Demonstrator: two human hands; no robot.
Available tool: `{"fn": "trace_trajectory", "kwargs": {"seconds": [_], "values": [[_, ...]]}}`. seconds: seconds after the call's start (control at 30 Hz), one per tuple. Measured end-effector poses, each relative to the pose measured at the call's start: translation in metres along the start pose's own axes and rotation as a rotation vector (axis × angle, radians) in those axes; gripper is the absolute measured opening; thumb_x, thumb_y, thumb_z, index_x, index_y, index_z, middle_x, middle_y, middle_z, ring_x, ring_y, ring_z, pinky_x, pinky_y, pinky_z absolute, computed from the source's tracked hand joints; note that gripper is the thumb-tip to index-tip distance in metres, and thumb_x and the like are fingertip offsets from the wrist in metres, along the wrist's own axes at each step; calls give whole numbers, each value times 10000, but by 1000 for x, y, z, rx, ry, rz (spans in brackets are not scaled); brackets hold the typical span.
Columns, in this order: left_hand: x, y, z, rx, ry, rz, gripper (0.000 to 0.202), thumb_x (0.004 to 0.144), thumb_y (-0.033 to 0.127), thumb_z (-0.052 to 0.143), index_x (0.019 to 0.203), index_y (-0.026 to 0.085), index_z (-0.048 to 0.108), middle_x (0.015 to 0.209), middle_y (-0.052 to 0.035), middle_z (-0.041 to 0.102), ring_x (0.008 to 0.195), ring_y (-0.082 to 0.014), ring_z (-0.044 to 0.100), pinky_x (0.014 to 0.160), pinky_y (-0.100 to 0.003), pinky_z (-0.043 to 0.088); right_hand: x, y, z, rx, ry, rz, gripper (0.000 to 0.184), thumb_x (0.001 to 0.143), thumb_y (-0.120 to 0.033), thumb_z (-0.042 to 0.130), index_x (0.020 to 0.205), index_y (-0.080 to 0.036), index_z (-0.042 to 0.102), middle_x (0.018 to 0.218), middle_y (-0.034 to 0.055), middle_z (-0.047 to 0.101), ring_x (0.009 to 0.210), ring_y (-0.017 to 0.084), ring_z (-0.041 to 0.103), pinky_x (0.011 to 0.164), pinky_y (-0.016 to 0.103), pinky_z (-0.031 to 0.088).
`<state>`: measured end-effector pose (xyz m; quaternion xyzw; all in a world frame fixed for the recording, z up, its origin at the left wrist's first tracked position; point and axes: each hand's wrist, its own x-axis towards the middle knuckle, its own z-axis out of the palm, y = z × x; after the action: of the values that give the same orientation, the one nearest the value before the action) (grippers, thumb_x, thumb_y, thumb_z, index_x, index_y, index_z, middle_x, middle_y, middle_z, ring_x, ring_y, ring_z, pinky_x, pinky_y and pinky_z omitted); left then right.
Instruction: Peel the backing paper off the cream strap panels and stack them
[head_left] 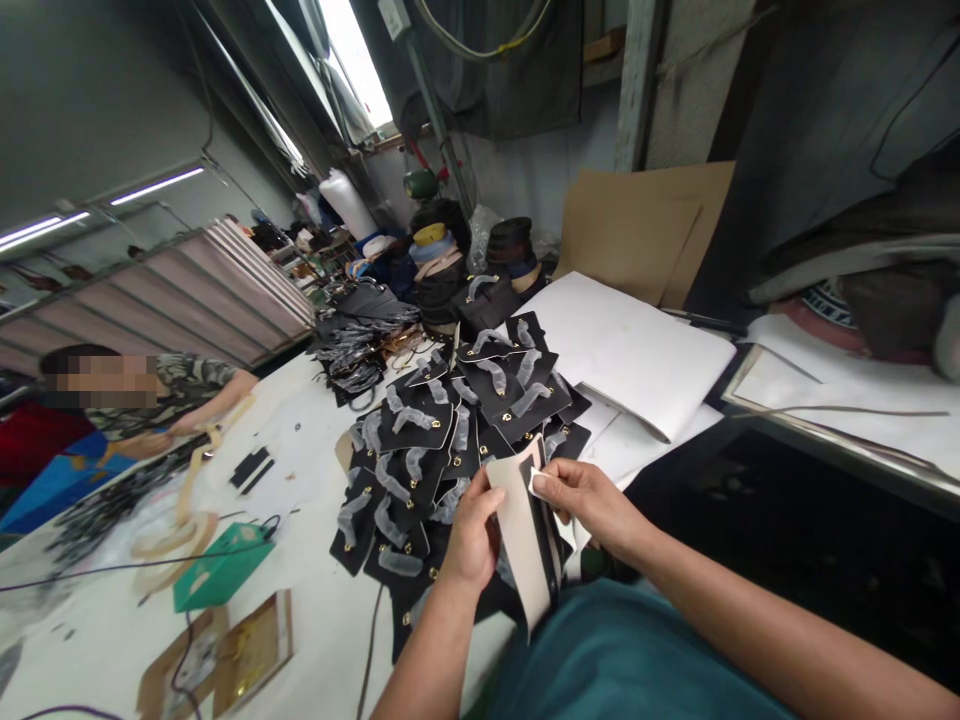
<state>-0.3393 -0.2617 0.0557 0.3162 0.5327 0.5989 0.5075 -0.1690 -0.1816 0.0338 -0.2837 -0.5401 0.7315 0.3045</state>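
Low in mid-frame, the left hand (469, 540) and right hand (589, 500) each had fingers closed on the upper edge of a beige-backed leather piece (525, 570), just below the pile of black pieces (442, 430) on the bench (300, 450); it looked light, thin and bendy, best gripped by its edges

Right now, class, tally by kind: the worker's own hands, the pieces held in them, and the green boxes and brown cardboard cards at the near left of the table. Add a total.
Hands: 2, left hand and right hand
Beige-backed piece, held by both: 1
Green box: 1
Brown cardboard cards: 2
Total: 6
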Motion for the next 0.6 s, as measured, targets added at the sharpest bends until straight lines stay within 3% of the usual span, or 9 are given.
{"fn": "trace_trajectory", "kwargs": {"seconds": [0.13,0.23,0.3,0.6], "values": [[-4,17,8,367,-45,87,666,704,425,876,1284,185,652,1148,-96,753,1000,-274,700,860,-333,535,0,7,0,-114,51,-28,452,915,-607,643,768,-185,575,586,-52,513,519,102,426,512,238,317],[-4,27,17,724,27,150,445,815,398,792,1213,214,719,1153,-81,760,1030,-257,701,915,-328,524,-1,12,4,-205,99,-64,419,944,-572,608,787,-184,593,627,-40,529,568,120,474,536,243,357],[-3,29,21,842,43,175,317,877,368,717,1156,223,751,1089,-67,777,981,-239,711,882,-310,528,-2,13,7,-257,123,-79,395,960,-550,588,801,-189,596,644,-39,525,596,129,493,558,247,380],[12,12,31,749,163,203,208,874,307,667,994,172,769,967,-77,792,877,-224,722,808,-284,533,4,10,6,-592,100,-249,283,1033,-393,479,818,-215,525,771,-8,579,706,158,553,673,276,414]]}}
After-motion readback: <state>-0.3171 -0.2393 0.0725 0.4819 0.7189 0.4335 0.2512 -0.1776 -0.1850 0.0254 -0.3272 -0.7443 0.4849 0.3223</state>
